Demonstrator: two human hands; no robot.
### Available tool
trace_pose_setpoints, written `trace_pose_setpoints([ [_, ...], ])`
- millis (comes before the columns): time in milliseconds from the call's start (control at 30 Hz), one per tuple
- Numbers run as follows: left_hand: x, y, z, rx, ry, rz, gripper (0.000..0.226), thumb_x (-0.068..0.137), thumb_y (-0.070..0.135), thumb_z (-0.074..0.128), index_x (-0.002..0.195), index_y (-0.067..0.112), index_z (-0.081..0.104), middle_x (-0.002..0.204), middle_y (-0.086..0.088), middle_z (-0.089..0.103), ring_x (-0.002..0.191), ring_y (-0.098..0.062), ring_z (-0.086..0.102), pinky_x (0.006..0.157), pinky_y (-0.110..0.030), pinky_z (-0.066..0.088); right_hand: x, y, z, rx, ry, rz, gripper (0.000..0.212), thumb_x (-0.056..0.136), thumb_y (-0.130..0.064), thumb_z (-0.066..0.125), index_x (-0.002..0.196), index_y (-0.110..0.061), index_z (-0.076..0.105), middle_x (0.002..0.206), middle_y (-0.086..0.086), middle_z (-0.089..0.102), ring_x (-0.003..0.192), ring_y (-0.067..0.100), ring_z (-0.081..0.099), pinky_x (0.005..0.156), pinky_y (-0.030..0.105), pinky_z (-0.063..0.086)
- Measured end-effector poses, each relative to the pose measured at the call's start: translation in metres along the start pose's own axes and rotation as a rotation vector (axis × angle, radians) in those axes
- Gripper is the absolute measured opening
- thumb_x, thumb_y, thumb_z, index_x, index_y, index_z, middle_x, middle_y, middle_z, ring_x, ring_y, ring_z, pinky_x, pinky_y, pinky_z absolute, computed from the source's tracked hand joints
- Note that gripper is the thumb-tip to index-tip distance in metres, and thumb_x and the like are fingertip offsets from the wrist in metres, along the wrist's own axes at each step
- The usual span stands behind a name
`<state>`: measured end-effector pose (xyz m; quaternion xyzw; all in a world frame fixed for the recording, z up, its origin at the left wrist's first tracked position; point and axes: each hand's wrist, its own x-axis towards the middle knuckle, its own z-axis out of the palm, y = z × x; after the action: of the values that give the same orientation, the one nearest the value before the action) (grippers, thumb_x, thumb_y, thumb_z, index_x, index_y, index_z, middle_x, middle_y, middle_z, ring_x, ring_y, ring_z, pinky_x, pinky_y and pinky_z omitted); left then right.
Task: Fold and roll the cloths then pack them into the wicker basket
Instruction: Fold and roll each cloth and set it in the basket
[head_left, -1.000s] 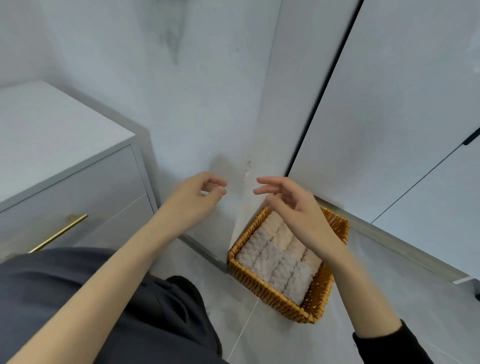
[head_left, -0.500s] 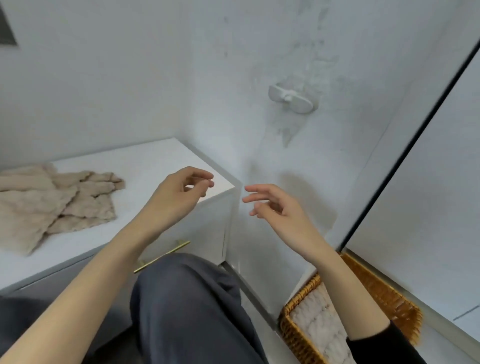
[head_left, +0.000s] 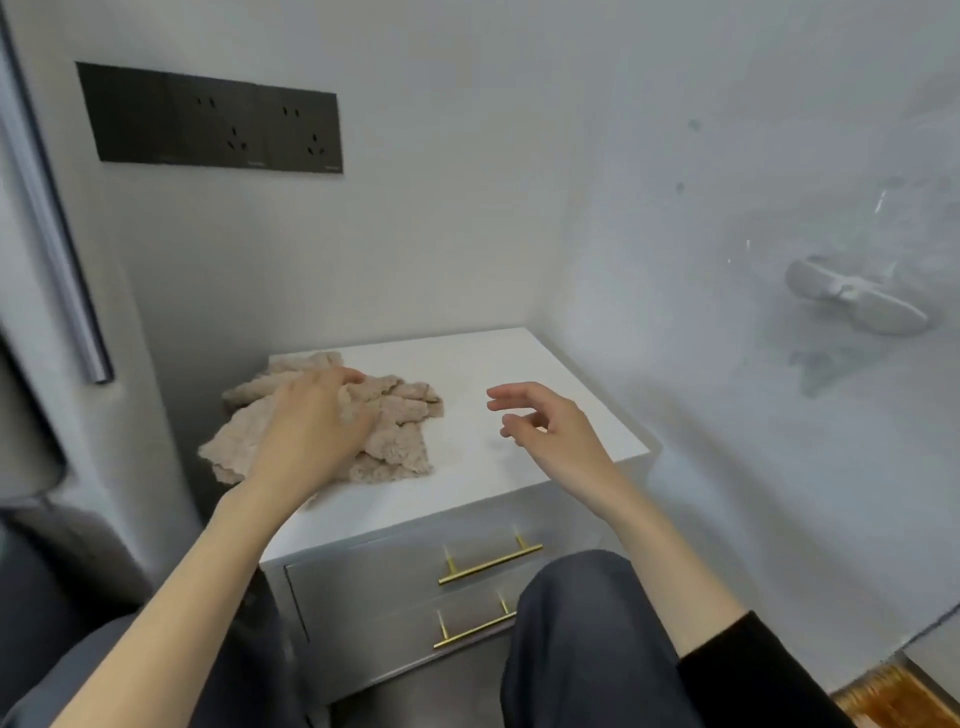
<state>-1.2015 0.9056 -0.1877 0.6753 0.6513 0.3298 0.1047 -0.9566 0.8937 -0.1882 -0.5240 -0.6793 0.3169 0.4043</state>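
A black socket panel (head_left: 208, 124) is set in the wall at the left; its small print is too blurred to read. Below it, the loose beige cloths (head_left: 400, 421) lie heaped on the white-topped bedside cabinet (head_left: 493, 358). The left hand (head_left: 311, 431) rests palm-down on the heap, fingers stretched out. The right hand (head_left: 550, 431) hovers over the bare top, fingers loosely curved, holding nothing. A corner of the wicker basket (head_left: 888, 699) shows at bottom right.

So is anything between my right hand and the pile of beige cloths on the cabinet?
Nothing visible. The right hand hovers above the bare white cabinet top, beside the pile of fluffy beige cloths; the left hand rests on it.
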Motion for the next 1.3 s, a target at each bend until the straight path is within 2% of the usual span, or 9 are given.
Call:
trace_pose_setpoints([
  [200, 0.003, -0.031, 0.022, 0.297, -0.087, -0.080, 0.062, 0.084, 0.054, 0.058, 0.136, 0.023, 0.044, 0.135, -0.009, 0.042, 0.129, -0.031, 0.028, 0.099, -0.040, 0.034, 0.031, 0.020, 0.040, 0.003, -0.020, 0.035, 0.030, 0.093, -0.013, 0.051, 0.112, -0.033, 0.062, 0.111, -0.023, 0.062, 0.090, -0.002, 0.057, 0.076, 0.008, 0.040],
  [433, 0.017, -0.042, 0.039, 0.395, 0.070, 0.005, 0.029, 0.092, 0.038, 0.052, 0.113, 0.019, 0.057, 0.117, -0.005, 0.050, 0.113, -0.025, 0.040, 0.088, -0.034, 0.039, 0.051, 0.047, 0.059, 0.025, 0.034, 0.063, 0.029, 0.093, -0.008, 0.051, 0.110, -0.027, 0.064, 0.114, -0.019, 0.062, 0.092, 0.002, 0.058, 0.073, 0.002, 0.039],
  [533, 0.023, -0.038, 0.039, 0.260, 0.146, 0.050, 0.019, 0.093, 0.033, 0.053, 0.102, 0.017, 0.060, 0.104, -0.001, 0.059, 0.096, -0.022, 0.046, 0.077, -0.033, 0.038, 0.058, 0.051, 0.059, 0.038, 0.044, 0.053, 0.028, 0.093, -0.008, 0.052, 0.106, -0.030, 0.064, 0.112, -0.020, 0.063, 0.091, 0.005, 0.058, 0.075, 0.003, 0.040],
  [633, 0.027, -0.028, 0.038, 0.019, 0.190, 0.130, 0.013, 0.092, 0.031, 0.058, 0.096, 0.020, 0.064, 0.091, 0.007, 0.063, 0.085, -0.017, 0.051, 0.074, -0.031, 0.042, 0.063, 0.048, 0.060, 0.106, 0.041, 0.020, 0.020, 0.093, -0.018, 0.057, 0.104, -0.031, 0.066, 0.107, -0.023, 0.065, 0.090, 0.008, 0.061, 0.084, 0.021, 0.048],
  [700, 0.029, -0.017, 0.036, -0.157, 0.175, 0.168, 0.008, 0.090, 0.030, 0.062, 0.094, 0.023, 0.065, 0.086, 0.015, 0.064, 0.082, -0.007, 0.055, 0.072, -0.020, 0.043, 0.066, 0.042, 0.062, 0.143, -0.005, -0.015, 0.020, 0.090, -0.024, 0.063, 0.108, -0.033, 0.065, 0.109, -0.025, 0.064, 0.088, 0.005, 0.062, 0.082, 0.022, 0.049],
  [800, 0.030, -0.003, 0.036, -0.435, 0.104, 0.158, 0.004, 0.089, 0.026, 0.064, 0.092, 0.028, 0.066, 0.082, 0.019, 0.066, 0.080, -0.001, 0.060, 0.067, -0.010, 0.043, 0.067, 0.034, 0.065, 0.155, -0.120, -0.038, 0.036, 0.086, -0.019, 0.067, 0.117, -0.035, 0.060, 0.114, -0.024, 0.062, 0.092, 0.005, 0.060, 0.080, 0.020, 0.049],
  [1000, 0.035, 0.008, 0.043, -0.591, 0.148, 0.050, 0.006, 0.085, 0.023, 0.070, 0.091, 0.022, 0.069, 0.080, 0.013, 0.069, 0.071, 0.001, 0.062, 0.063, -0.008, 0.044, 0.061, 0.033, 0.051, 0.381, -0.463, 0.042, 0.044, 0.082, -0.027, 0.061, 0.126, -0.021, 0.056, 0.120, -0.005, 0.066, 0.114, 0.013, 0.059, 0.097, 0.030, 0.047],
  [1200, 0.038, 0.025, 0.044, -0.837, 0.095, -0.021, 0.011, 0.084, 0.020, 0.070, 0.094, 0.015, 0.069, 0.090, 0.005, 0.072, 0.081, -0.003, 0.066, 0.070, -0.015, 0.050, 0.056, 0.036, 0.044, 0.367, -0.175, 0.001, 0.017, 0.095, -0.010, 0.055, 0.104, -0.019, 0.066, 0.099, -0.006, 0.074, 0.095, 0.009, 0.068, 0.078, 0.019, 0.052],
  [1300, 0.036, 0.026, 0.044, -0.905, -0.089, 0.110, 0.037, 0.082, 0.027, 0.073, 0.117, 0.026, 0.062, 0.112, 0.013, 0.068, 0.103, 0.003, 0.062, 0.083, -0.014, 0.049, 0.059, 0.034, 0.026, 0.552, -0.014, 0.040, 0.019, 0.097, -0.011, 0.050, 0.107, -0.013, 0.066, 0.103, 0.005, 0.073, 0.099, 0.021, 0.068, 0.080, 0.031, 0.055],
])
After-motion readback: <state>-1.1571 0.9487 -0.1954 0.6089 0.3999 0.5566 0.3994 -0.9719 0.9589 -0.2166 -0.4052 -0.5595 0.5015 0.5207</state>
